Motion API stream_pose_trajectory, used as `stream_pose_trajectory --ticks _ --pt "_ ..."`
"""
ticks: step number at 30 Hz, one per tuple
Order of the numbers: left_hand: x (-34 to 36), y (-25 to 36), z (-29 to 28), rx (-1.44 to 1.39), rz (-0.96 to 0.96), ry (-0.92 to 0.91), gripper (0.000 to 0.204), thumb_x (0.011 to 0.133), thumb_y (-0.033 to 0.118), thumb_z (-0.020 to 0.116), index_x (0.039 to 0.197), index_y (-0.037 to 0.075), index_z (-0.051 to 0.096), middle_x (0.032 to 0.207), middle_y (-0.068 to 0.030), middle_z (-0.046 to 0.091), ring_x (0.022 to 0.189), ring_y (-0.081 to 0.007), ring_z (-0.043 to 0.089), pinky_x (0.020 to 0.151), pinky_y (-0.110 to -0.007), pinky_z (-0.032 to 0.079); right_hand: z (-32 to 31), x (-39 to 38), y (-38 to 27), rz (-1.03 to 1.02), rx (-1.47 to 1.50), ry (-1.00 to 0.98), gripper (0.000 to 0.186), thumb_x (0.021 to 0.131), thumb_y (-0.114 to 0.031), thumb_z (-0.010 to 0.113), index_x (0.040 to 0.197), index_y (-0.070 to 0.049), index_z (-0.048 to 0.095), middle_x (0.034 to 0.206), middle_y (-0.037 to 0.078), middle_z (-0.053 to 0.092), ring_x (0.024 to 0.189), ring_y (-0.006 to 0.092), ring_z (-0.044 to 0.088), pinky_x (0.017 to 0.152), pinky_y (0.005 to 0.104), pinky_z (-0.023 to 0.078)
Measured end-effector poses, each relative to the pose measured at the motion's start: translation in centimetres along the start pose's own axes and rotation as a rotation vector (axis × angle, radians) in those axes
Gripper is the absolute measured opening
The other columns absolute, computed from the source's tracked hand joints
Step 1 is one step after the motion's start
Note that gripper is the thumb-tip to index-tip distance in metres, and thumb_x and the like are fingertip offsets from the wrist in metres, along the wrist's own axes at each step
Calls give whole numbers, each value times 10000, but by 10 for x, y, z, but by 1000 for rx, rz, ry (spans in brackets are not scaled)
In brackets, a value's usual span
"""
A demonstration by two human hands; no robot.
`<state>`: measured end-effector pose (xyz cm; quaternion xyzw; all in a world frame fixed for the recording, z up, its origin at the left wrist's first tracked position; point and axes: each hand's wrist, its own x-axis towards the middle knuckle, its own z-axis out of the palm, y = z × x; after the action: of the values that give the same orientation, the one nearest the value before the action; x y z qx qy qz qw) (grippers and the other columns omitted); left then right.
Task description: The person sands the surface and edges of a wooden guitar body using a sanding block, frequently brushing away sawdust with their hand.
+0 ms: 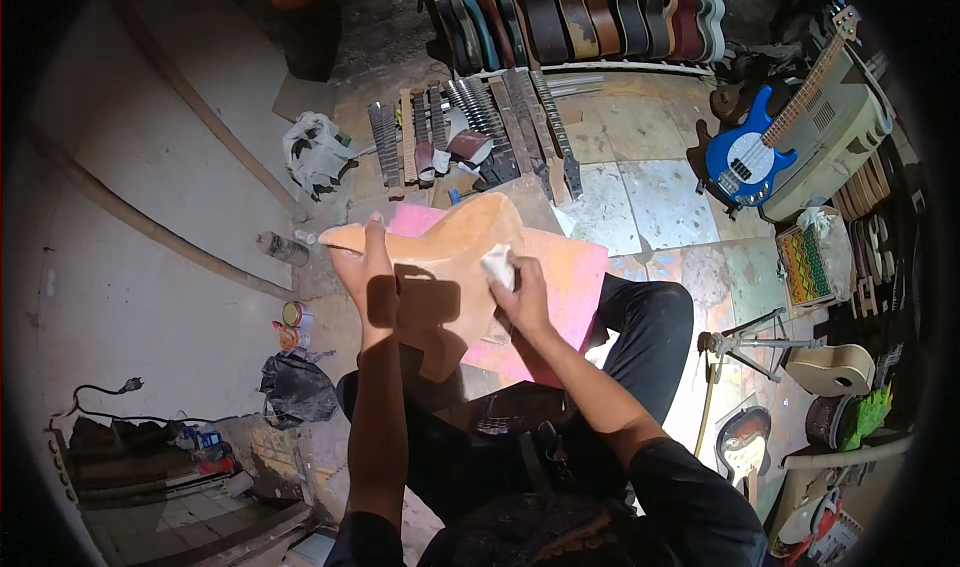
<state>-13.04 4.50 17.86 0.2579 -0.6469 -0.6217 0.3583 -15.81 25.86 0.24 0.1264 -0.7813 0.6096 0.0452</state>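
A bare, tan wooden electric guitar body [478,229] lies tilted across my lap, on a pink board [572,267]. My left hand [362,269] is closed around the body's long horn at the left, thumb on top. In my right hand [527,302] is a crumpled white pad [499,266], pressed against the right part of the body's face; whether it is sandpaper or cloth I cannot tell. The shadow of my head gear falls across the wood. Part of the body's lower edge is dark in shadow.
Guitar necks [480,117] lie on the tiled floor ahead, before a row of guitar bodies [585,17]. A blue bass guitar [750,157] leans at the right, near a metal stand [745,345]. Cans [293,315] and a black plastic bag [297,387] sit at the left.
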Motion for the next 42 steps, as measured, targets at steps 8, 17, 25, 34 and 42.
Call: stream_pose_trajectory --ticks 8,17,25,34,42 --pt "-7 -5 -19 -30 32 39 361 974 151 773 1154 -7 502 1090 -79 573 990 -148 545 923 -321 470 7 -32 -38 -49 93 -67 500 809 -168 826 1221 17 610 1220 242 632 1165 383 622 1000 444 507" --pt "-13 -8 -11 -18 46 58 362 980 167 767 1164 -10 510 1089 -84 572 1011 -159 548 955 -335 465 -4 -8 -8 143 59 57 490 840 -191 824 1240 18 632 1185 255 655 1072 389 668 947 453 532" --pt "-17 -8 -1 70 143 118 308 984 110 725 1160 2 496 1002 -72 628 881 -148 624 808 -307 522 -11 13 -5 444 212 -49 479 814 -173 822 1217 20 648 1185 240 640 1134 388 624 975 467 500" --pt "-18 -6 4 75 121 120 299 975 122 732 1139 0 513 1012 -80 622 909 -152 611 829 -312 514 4 3 27 248 177 58 471 818 -118 823 1229 7 629 1180 239 629 1124 402 622 976 454 506" --pt "-27 4 7 45 105 83 331 961 133 753 1135 0 505 1022 -74 592 926 -155 582 865 -328 495 -8 2 9 378 205 -56 485 809 -139 851 1206 17 621 1158 235 624 1128 366 643 960 436 516"
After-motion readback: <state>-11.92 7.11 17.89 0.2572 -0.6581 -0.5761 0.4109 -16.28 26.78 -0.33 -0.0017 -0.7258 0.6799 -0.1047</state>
